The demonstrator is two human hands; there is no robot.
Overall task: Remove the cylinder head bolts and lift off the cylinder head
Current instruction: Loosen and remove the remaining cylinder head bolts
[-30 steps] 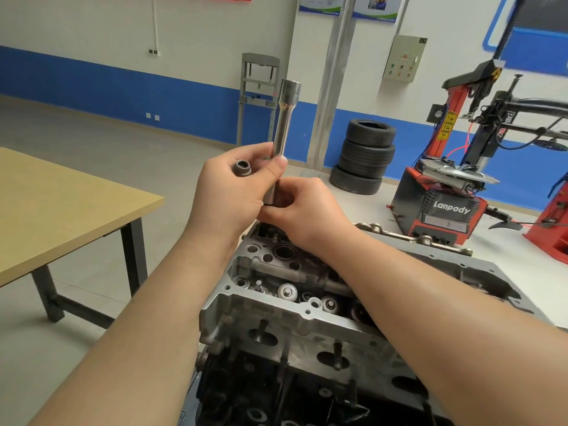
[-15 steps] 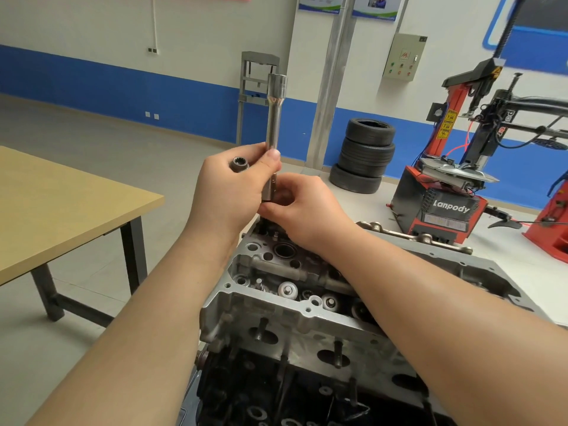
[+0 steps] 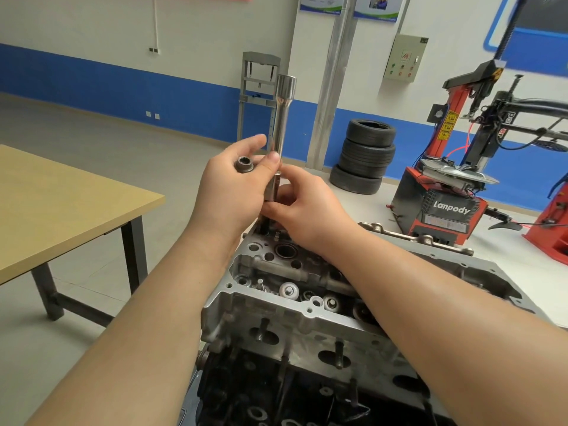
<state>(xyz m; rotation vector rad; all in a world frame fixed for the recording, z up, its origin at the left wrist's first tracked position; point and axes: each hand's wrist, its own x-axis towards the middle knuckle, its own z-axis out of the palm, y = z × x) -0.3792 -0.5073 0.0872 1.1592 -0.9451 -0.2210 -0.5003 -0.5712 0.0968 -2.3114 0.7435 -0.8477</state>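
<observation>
The cylinder head [image 3: 276, 305] is dull silver-grey with black grime in its recesses. The extension bar [image 3: 282, 118] is bright chrome. Black tyres [image 3: 365, 155] stand against a white wall with a blue band [image 3: 123, 84]. The tabletop [image 3: 61, 204] is pale tan, the tyre changer [image 3: 442, 207] red and black.

likely an auto workshop: tyre changer [image 3: 442, 192], stacked tyres [image 3: 364, 156], engine [image 3: 307, 302].

White "Lanpody" brand lettering on the dark front panel of the red tyre changer [image 3: 442, 210], yellow warning sticker [image 3: 449, 121] on its red column above, print too small to read, wall posters [image 3: 321, 4] likewise unreadable
</observation>
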